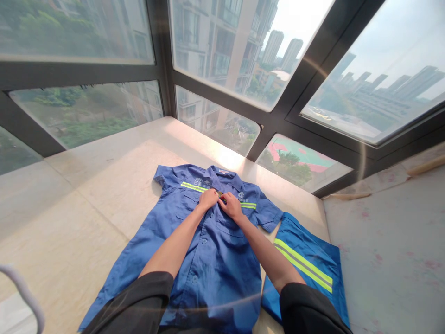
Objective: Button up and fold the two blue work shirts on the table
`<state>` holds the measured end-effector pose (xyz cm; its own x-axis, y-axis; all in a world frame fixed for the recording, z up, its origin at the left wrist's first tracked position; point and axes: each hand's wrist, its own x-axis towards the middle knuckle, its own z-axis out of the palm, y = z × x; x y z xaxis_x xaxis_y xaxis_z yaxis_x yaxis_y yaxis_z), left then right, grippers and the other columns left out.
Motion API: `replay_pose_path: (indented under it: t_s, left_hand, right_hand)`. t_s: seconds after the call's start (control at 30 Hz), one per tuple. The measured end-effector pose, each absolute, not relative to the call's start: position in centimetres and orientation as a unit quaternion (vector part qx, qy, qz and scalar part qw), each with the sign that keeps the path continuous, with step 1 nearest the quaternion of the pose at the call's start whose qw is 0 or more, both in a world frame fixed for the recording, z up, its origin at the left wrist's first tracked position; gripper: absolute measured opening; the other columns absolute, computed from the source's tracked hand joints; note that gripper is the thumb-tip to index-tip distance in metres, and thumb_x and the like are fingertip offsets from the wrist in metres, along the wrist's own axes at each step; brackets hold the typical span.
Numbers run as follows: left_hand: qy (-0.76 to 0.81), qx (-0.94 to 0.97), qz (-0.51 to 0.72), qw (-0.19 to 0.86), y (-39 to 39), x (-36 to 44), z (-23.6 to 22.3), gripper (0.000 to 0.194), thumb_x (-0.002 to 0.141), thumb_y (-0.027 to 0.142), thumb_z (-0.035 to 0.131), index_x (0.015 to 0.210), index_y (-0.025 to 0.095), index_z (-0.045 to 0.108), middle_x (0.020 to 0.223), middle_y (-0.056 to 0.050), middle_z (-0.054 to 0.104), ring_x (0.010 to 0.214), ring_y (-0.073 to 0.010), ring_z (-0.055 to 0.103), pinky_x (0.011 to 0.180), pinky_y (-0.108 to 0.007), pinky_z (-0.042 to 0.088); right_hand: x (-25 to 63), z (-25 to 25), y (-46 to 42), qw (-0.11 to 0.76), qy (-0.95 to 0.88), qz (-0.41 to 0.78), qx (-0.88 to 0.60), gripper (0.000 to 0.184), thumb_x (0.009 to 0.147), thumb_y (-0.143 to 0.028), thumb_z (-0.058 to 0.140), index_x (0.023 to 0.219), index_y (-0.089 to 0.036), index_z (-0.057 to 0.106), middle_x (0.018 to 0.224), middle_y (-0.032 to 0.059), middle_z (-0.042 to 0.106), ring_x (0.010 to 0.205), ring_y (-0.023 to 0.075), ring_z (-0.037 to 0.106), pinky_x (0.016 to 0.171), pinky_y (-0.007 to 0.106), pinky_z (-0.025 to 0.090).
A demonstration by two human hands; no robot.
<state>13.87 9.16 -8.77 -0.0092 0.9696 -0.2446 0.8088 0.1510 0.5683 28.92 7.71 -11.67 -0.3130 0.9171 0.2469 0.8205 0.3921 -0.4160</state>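
Observation:
A blue short-sleeved work shirt (198,260) lies front up, its collar pointing away from me. Yellow-green reflective strips cross its chest, and large buttons run down the front. At chest height, on the button edge below the collar, my left hand (208,198) pinches the cloth with closed fingers. Close beside it, my right hand (230,205) is closed on the same front edge. Something small and dark yellowish shows between the fingertips; I cannot make out what it is. The button there is hidden by my fingers.
Folded blue cloth (302,260) with reflective strips lies right of the shirt, by the right sleeve. Both rest on a pale stone ledge (79,204). Dark-framed windows (222,93) border the far side, a flowered wall (389,250) the right. A grey curved thing (26,297) shows lower left.

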Motion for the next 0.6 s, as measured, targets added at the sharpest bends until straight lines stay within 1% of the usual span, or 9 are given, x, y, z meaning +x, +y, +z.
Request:
replay_pose_path:
  t_s: [0.17,0.3,0.43,0.5,0.6]
  left_hand:
    - [0.699,0.641,0.127,0.291,9.4,13.8,-8.9,0.021,0.089,0.027,0.049,0.090,0.019,0.068,0.102,-0.010,0.073,0.099,-0.0240,0.066,0.079,-0.029,0.044]
    - [0.715,0.624,0.139,0.283,8.9,13.9,-9.1,0.023,0.091,0.029,0.050,0.107,0.021,0.064,0.107,-0.009,0.072,0.103,-0.0242,0.066,0.082,-0.030,0.044]
    - [0.720,0.621,0.172,0.256,7.8,14.1,-9.7,0.026,0.094,0.032,0.050,0.116,0.021,0.058,0.101,-0.008,0.071,0.100,-0.0239,0.066,0.082,-0.030,0.044]
    - [0.706,0.652,0.186,0.207,7.0,14.3,-10.1,0.030,0.097,0.031,0.045,0.122,0.020,0.056,0.109,-0.010,0.068,0.101,-0.0242,0.065,0.082,-0.031,0.044]
    - [0.651,0.724,0.190,0.126,6.1,14.5,-10.5,0.035,0.098,0.022,0.038,0.129,0.020,0.055,0.126,-0.014,0.060,0.112,-0.0253,0.059,0.088,-0.034,0.043]
  right_hand:
    - [28.6,-12.1,7.7,0.236,-0.773,0.115,-0.577,0.015,0.092,-0.034,0.061,0.090,-0.022,0.069,0.089,0.0052,0.063,0.079,0.0184,0.059,0.069,0.026,0.041]
    - [28.4,-12.8,7.6,0.268,-0.766,0.106,-0.574,0.019,0.095,-0.036,0.058,0.091,-0.023,0.071,0.087,0.0057,0.064,0.080,0.0190,0.060,0.071,0.026,0.042]
    - [28.8,-13.2,7.6,0.300,-0.765,0.136,-0.554,0.021,0.096,-0.035,0.055,0.100,-0.023,0.072,0.091,0.0056,0.065,0.080,0.0185,0.060,0.075,0.027,0.044]
    - [28.9,-13.3,7.6,0.305,-0.768,0.141,-0.545,0.022,0.096,-0.034,0.054,0.103,-0.024,0.072,0.093,0.0055,0.066,0.080,0.0184,0.061,0.076,0.027,0.045]
    - [29.0,-13.4,7.7,0.298,-0.775,0.138,-0.539,0.023,0.096,-0.033,0.053,0.101,-0.025,0.074,0.091,0.0054,0.065,0.080,0.0184,0.061,0.076,0.027,0.046]
